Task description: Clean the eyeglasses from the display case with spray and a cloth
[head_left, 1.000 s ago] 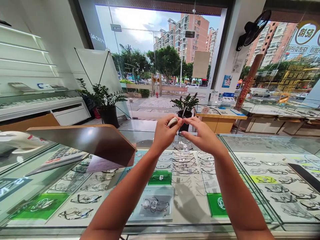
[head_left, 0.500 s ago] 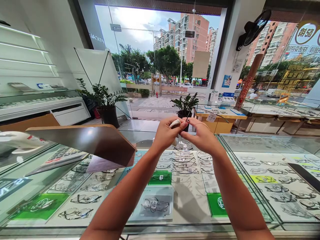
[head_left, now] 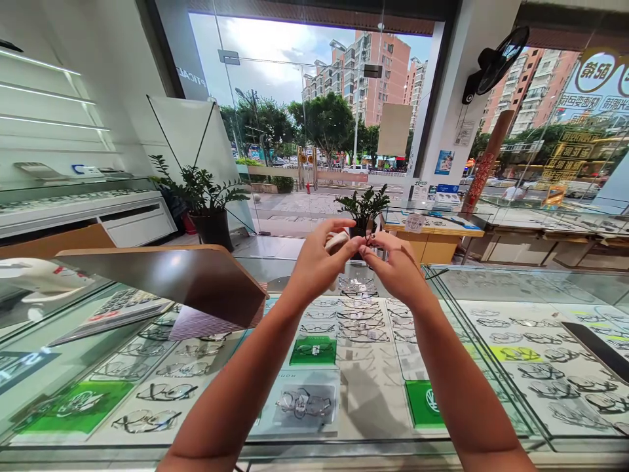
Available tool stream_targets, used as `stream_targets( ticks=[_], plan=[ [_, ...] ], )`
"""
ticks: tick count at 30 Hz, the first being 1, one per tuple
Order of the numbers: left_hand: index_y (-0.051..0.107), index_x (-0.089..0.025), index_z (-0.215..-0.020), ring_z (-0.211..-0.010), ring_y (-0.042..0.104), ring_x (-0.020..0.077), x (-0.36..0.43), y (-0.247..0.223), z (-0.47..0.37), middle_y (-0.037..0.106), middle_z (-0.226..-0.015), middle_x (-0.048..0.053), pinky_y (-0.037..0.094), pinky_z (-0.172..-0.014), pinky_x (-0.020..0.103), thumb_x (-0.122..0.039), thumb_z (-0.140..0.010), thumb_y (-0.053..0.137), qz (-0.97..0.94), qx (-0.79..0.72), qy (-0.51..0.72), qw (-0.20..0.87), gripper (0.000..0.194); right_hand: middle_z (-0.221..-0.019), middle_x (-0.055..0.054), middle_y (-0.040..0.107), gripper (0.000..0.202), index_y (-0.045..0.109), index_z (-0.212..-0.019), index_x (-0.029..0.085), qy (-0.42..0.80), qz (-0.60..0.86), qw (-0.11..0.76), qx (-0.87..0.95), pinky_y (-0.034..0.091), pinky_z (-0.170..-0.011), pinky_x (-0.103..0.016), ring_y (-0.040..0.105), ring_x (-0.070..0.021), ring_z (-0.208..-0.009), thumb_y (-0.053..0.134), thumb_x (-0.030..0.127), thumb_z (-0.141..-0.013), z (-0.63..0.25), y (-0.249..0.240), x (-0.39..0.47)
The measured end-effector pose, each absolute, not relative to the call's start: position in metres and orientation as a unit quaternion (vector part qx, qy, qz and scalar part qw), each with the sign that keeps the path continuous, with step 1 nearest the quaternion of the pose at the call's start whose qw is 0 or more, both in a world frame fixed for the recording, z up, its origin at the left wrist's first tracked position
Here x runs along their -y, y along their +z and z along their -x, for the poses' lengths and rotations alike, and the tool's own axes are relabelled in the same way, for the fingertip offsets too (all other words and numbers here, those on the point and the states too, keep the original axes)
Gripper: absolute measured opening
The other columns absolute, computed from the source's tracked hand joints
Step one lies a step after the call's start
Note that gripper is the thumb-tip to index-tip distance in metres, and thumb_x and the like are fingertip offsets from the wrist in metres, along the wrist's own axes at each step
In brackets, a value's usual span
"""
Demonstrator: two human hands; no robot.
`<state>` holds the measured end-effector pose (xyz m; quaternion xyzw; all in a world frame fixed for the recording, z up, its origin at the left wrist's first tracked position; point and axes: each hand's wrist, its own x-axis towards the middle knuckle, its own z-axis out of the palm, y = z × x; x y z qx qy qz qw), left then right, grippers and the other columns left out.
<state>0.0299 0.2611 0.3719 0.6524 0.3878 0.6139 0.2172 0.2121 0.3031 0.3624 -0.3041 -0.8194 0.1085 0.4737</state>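
Both my hands are raised over the glass display counter (head_left: 363, 387), their fingertips meeting. My left hand (head_left: 322, 255) is closed, with a crumpled white cloth (head_left: 337, 242) tucked in its fingers and palm. Thumb and fingers of my right hand (head_left: 396, 262) pinch a thin-framed pair of eyeglasses, mostly hidden by the fingers. One slim temple of the eyeglasses (head_left: 437, 273) sticks out with a dark tip beside my right wrist. Under the glass, several rows of eyeglasses (head_left: 361, 314) lie below my hands.
A dark tilted panel with a wooden edge (head_left: 171, 275) stands on the left, beside a calculator-like keypad (head_left: 120, 311). A dark phone-like slab (head_left: 597, 347) lies at the right. Potted plants (head_left: 211, 223) stand beyond the counter, before a glass door.
My hands have turned and spread slightly, the left shifting left. The temple that pointed up and right above my right hand now sits lower, beside the wrist.
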Motion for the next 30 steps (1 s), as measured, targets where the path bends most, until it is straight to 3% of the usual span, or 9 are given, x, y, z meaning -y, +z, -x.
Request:
stream_targets(
  ticks=[2,7,11,15,22,25,27,30],
  plan=[
    [0.071,-0.022,-0.117,-0.053,0.053,0.0095,-0.248,0.38,-0.024,0.063,-0.08,0.0,0.045,-0.044,0.022,-0.041,-0.089,0.079,-0.649,-0.405,0.62,0.177,0.035,-0.106,-0.007,0.08,0.026,0.078,-0.105,0.02,0.107,0.307,0.478,0.816,0.051,-0.087,-0.036,0.071,-0.024,-0.096,0.063,0.041,-0.102,-0.218,0.366,-0.3],
    [0.068,-0.022,-0.106,-0.05,0.052,0.0119,-0.248,0.377,-0.011,0.059,-0.072,-0.002,0.042,-0.047,0.025,-0.048,-0.095,0.069,-0.668,-0.48,0.546,0.16,0.028,-0.103,-0.006,0.08,0.028,0.08,-0.105,0.021,0.118,0.306,0.468,0.82,0.051,-0.087,-0.036,0.071,-0.0227,-0.093,0.062,0.042,-0.102,-0.232,0.369,-0.295],
    [0.054,-0.023,-0.105,-0.059,0.058,0.016,-0.271,0.328,-0.002,0.064,-0.08,0.0,0.044,-0.057,0.028,-0.043,-0.099,0.057,-0.663,-0.583,0.432,0.18,0.021,-0.108,-0.007,0.081,0.03,0.08,-0.105,0.022,0.129,0.331,0.431,0.83,0.053,-0.092,-0.038,0.073,-0.0252,-0.1,0.059,0.044,-0.103,-0.243,0.342,-0.297],
    [0.055,-0.023,-0.107,-0.079,0.066,0.0238,-0.287,0.268,0.016,0.072,-0.093,0.008,0.046,-0.069,0.033,-0.034,-0.102,0.04,-0.704,-0.667,0.208,0.128,0.019,-0.116,-0.008,0.082,0.033,0.08,-0.109,0.023,0.182,0.375,0.407,0.813,0.053,-0.1,-0.043,0.073,-0.0288,-0.112,0.058,0.047,-0.102,-0.253,0.296,-0.305],
    [0.067,-0.022,-0.087,-0.093,0.072,0.0329,-0.298,0.223,0.045,0.076,-0.091,0.012,0.051,-0.086,0.04,-0.021,-0.081,0.067,-0.692,-0.705,0.093,0.126,0.006,-0.118,-0.012,0.081,0.042,0.078,-0.119,0.02,0.176,0.38,0.467,0.779,0.053,-0.105,-0.047,0.073,-0.0307,-0.115,0.052,0.051,-0.105,-0.251,0.243,-0.319],
    [0.07,-0.02,-0.083,-0.099,0.073,0.0376,-0.3,0.222,0.049,0.078,-0.095,0.016,0.052,-0.089,0.045,-0.026,-0.078,0.074,-0.663,-0.735,0.077,0.116,0.009,-0.124,-0.014,0.078,0.043,0.073,-0.127,0.02,0.153,0.377,0.473,0.781,0.052,-0.109,-0.048,0.071,-0.0312,-0.12,0.049,0.05,-0.107,-0.245,0.233,-0.32],
    [0.071,-0.018,-0.086,-0.103,0.072,0.0409,-0.302,0.224,0.05,0.078,-0.1,0.021,0.052,-0.092,0.048,-0.037,-0.083,0.074,-0.64,-0.757,0.081,0.101,0.019,-0.129,-0.015,0.077,0.044,0.071,-0.13,0.02,0.148,0.377,0.474,0.782,0.051,-0.11,-0.049,0.07,-0.0313,-0.122,0.047,0.048,-0.108,-0.242,0.229,-0.32],
    [0.07,-0.013,-0.105,-0.112,0.07,0.0454,-0.305,0.228,0.053,0.074,-0.112,0.028,0.051,-0.094,0.053,-0.052,-0.097,0.059,-0.598,-0.792,0.106,0.068,0.041,-0.132,-0.016,0.075,0.045,0.069,-0.132,0.019,0.147,0.383,0.468,0.783,0.052,-0.109,-0.05,0.07,-0.0319,-0.122,0.043,0.048,-0.109,-0.238,0.224,-0.319]
  ],
)
